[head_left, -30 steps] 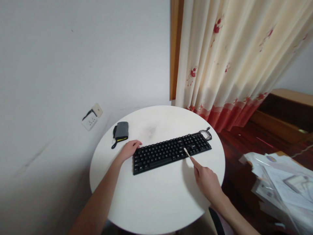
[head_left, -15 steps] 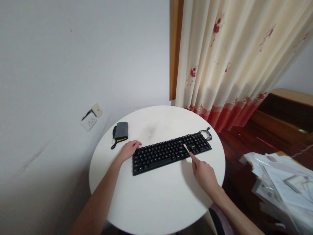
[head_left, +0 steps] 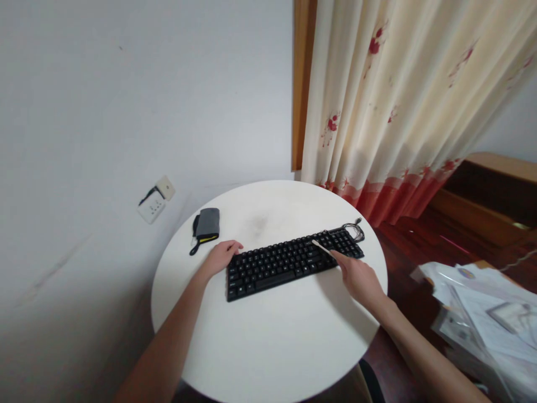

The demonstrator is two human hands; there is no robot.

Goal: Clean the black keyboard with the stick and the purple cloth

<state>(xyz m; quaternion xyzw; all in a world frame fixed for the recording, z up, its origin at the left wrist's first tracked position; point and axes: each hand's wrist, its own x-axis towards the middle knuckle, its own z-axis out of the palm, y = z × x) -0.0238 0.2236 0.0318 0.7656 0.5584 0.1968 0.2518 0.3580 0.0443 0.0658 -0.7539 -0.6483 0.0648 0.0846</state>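
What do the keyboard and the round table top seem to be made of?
The keyboard looks like hard black plastic, mostly matte: separate keys, crisp edges, little shine. The round table top looks smooth and low-gloss, perhaps laminate or painted board: white, without visible grain.

Your right hand (head_left: pixel 361 281) pinches a thin pale stick (head_left: pixel 323 248), its tip over the right half of the black keyboard (head_left: pixel 272 267). Your left hand (head_left: pixel 220 256) rests at the keyboard's far left corner. The keyboard lies on a round white table (head_left: pixel 268 341), its cable (head_left: pixel 356 228) coiled by the far right corner. A gray pouch (head_left: pixel 208 222) lies near your left hand, beyond it.
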